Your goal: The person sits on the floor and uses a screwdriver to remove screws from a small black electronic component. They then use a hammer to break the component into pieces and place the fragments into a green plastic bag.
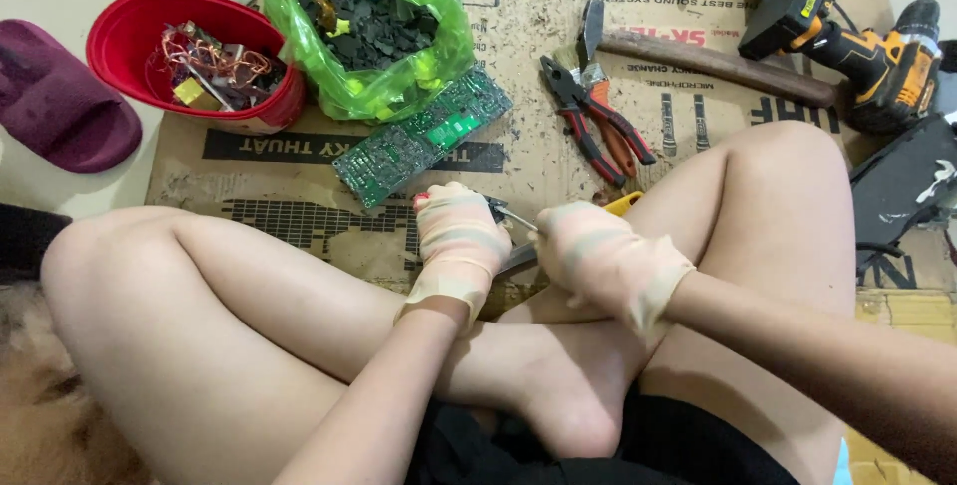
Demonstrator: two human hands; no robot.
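Crossed bare legs fill the near view; person sits on flattened cardboard (518, 36) laid over the floor.

Left hand (457, 238), thin pale glove, fist closed round a red-tipped handle; only the tip shows at the thumb side. Grip tight, holding that tool. A slim metal tip (513, 216) runs from this fist toward the other hand.

Right hand (598, 258), same glove, closed over something with a yellow end (622, 204) poking out past the knuckles. Grip shut; cannot tell what exactly it holds. A grey metal piece (518, 260) shows between the two fists, low, against the leg.

Green circuit board (424, 136) lies on the cardboard just beyond the left hand, near but not touching it.

Beyond: red bowl (120, 41) with copper wire and small parts; green plastic bag (369, 31) of dark chips; red-handled pliers (596, 124); hammer (713, 58); yellow cordless drill (867, 46); purple slipper (60, 101) off the cardboard.

Judgement: step in hand looks like prying or gripping a small part between the two tools, mid-effort. Next move would call for steady counter-pressure from both fists, with the tip kept clear of the bare leg beneath.
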